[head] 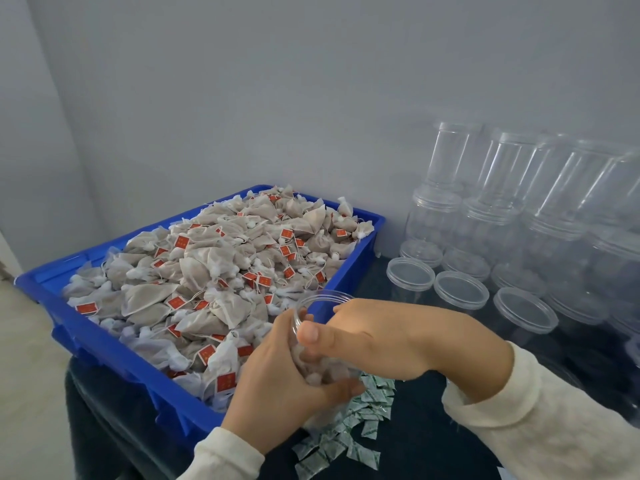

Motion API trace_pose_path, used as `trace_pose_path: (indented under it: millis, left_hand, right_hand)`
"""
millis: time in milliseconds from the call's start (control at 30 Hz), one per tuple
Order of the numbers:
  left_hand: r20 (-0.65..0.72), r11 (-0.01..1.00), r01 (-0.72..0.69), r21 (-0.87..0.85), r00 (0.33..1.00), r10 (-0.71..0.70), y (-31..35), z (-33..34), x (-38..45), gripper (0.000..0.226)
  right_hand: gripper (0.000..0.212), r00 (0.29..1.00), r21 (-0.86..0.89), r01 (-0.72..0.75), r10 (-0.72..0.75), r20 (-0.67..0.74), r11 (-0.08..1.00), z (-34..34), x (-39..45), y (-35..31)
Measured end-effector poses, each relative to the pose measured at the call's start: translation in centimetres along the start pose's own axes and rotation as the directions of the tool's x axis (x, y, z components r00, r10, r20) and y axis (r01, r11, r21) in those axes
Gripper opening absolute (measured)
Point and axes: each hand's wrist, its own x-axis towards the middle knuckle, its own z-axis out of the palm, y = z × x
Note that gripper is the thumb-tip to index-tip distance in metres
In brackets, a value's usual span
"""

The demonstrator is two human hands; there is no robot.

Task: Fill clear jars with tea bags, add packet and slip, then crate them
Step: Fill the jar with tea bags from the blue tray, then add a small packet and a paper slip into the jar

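Observation:
A clear jar (320, 303) lies tilted between my hands, its open mouth facing the blue crate (104, 344), with tea bags inside it. My left hand (277, 386) grips the jar from below. My right hand (374, 336) wraps over the top of the jar, its thumb pressed on the jar's side. The crate is heaped with tea bags (214, 271) carrying red tags. Small green-and-white packets (349, 427) lie scattered on the dark table under my hands. I see no slip.
Stacks of empty clear jars with lids (502, 202) stand against the wall at the right. Lidded jars (460, 289) stand in front of them on the dark table (433, 445). A grey wall rises behind, and pale floor lies at the left.

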Motion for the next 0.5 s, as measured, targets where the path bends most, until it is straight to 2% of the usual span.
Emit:
trace_pose_path:
  millis: [100, 167, 267, 333, 433, 500]
  left_hand:
    - [-0.007, 0.998, -0.017, -0.067, 1.000, 0.017, 0.3, -0.2, -0.1, 0.088]
    - [-0.048, 0.993, -0.031, -0.117, 0.999, 0.026, 0.8, -0.5, -0.5, 0.080]
    - [-0.067, 0.995, -0.018, -0.094, 0.998, 0.012, 1.0, -0.4, -0.9, 0.083]
    - [-0.087, 0.996, -0.010, -0.094, 0.996, 0.002, 1.2, -0.3, -1.0, 0.089]
    - [-0.109, 0.987, -0.022, -0.161, 0.994, 0.004, 1.5, -0.1, -1.2, 0.094]
    - [-0.121, 0.982, -0.039, -0.185, 0.992, 0.017, 1.5, 0.0, -1.3, 0.090]
  right_hand:
    - [0.094, 0.996, 0.053, -0.004, 0.009, -0.085, 0.999, 0.1, -0.2, 0.0]
    - [0.104, 0.977, 0.140, 0.019, 0.011, -0.212, 0.990, 0.0, -1.0, 0.9]
    - [0.091, 0.875, 0.324, 0.163, 0.015, -0.484, 0.932, 0.0, -3.2, 2.4]
    - [0.076, 0.799, 0.402, 0.198, 0.090, -0.595, 0.894, 0.4, -4.8, 3.7]
    - [0.053, 0.756, 0.534, 0.139, 0.259, -0.601, 0.834, 1.8, -6.3, 5.5]
    - [0.045, 0.753, 0.561, 0.026, 0.353, -0.556, 0.828, 3.3, -7.0, 6.7]
